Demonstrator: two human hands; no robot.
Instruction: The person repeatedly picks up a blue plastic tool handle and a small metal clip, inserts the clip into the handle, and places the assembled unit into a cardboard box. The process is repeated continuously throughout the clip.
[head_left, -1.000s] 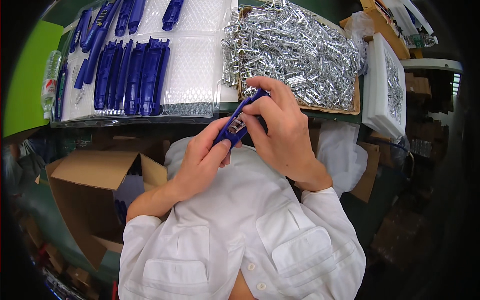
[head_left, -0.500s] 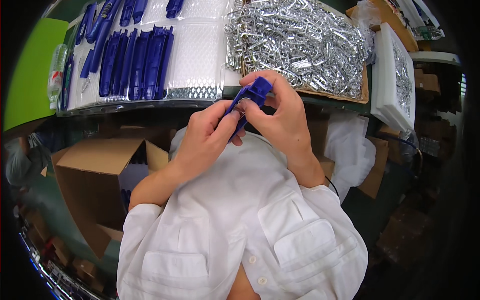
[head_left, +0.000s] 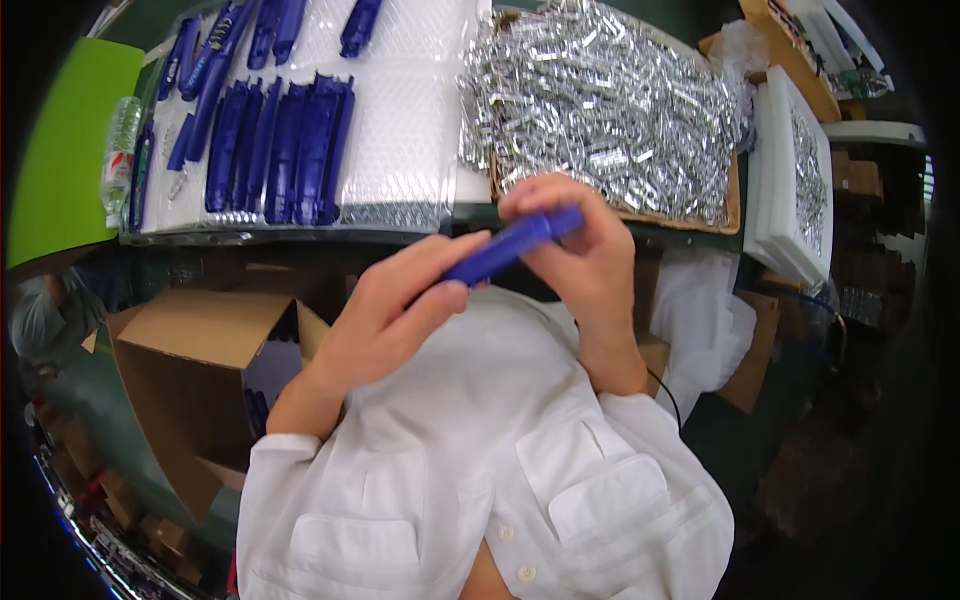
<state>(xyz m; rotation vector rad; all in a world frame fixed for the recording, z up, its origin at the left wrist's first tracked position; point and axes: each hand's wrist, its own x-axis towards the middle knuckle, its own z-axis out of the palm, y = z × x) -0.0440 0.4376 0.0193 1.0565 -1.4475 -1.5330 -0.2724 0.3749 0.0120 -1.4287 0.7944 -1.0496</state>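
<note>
We see the blue plastic piece slanting between both hands in front of the white shirt. Our left hand grasps its lower end between thumb and fingers; our right hand holds its upper end, the piece itself motion-blurred.

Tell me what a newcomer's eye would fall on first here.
Probably the heap of shiny metal pieces at the top, right of centre. Next, the blurred blue part in the middle, held between the left hand and right hand. Then the bright green panel at the far left.
</note>
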